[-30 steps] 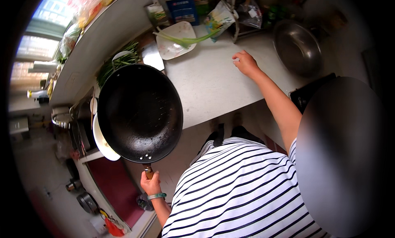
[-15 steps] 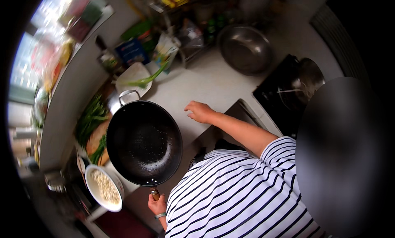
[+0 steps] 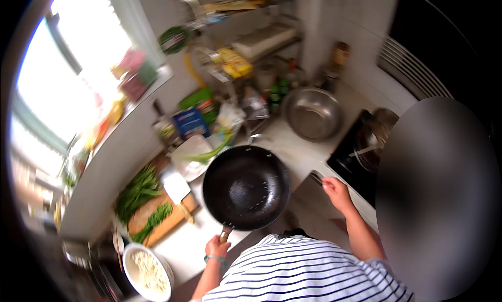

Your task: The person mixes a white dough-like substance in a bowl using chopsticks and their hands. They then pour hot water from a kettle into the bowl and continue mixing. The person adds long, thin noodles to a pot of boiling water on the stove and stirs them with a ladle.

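My left hand (image 3: 217,247) grips the wooden handle of a black wok (image 3: 243,187), which is tilted over the counter's front edge. My right hand (image 3: 334,192), fingers curled with nothing visible in them, is right of the wok, near the counter edge beside a black cooktop (image 3: 342,163). Left of the wok lie a wooden board (image 3: 180,216) with leafy greens (image 3: 136,192) and chopped greens, and a cleaver (image 3: 174,181). A white bowl of pale pieces (image 3: 149,270) stands at lower left. A square plate (image 3: 188,163) with a green stalk sits behind the wok.
A steel basin (image 3: 314,114) is at the back right, beside a rack (image 3: 264,41) with packets and bottles. A pot with a lighter utensil (image 3: 368,145) is on the cooktop. A window ledge (image 3: 112,135) holds bags at left; a vented black panel (image 3: 408,67) is upper right.
My view has swung toward the corner and cooktop, bringing the window and rack into sight. The wok stays in my left hand; my right hand is now nearer the cooktop, fingers more curled.
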Motion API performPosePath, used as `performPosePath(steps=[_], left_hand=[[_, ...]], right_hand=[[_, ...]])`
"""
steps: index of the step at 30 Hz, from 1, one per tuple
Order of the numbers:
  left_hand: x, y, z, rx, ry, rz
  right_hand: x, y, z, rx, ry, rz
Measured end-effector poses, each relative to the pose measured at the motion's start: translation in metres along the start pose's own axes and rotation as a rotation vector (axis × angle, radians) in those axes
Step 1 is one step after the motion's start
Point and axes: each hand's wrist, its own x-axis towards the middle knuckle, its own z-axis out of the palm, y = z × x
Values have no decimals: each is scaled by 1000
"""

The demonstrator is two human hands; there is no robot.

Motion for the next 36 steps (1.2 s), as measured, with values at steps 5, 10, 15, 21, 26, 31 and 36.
performPosePath(steps=[5, 10, 15, 21, 26, 31, 36], left_hand=[[14, 19, 2, -34, -50, 18], [4, 8, 14, 20, 42, 12], [13, 14, 9, 79, -40, 58], [1, 12, 19, 123, 180, 166], [-39, 10, 18, 4, 627, 161], [-99, -2, 23, -134, 804, 58], [-147, -20, 22, -298, 917, -73]], right_hand=[[-10, 10, 9, 5, 16, 16], [10, -34, 28, 19, -105, -31], [17, -37, 47, 26, -222, -79], [26, -61, 79, 103, -447, -56], [51, -88, 102, 12, -617, -184], [57, -103, 146, 159, -790, -256], [22, -129, 196, 167, -944, -307]])
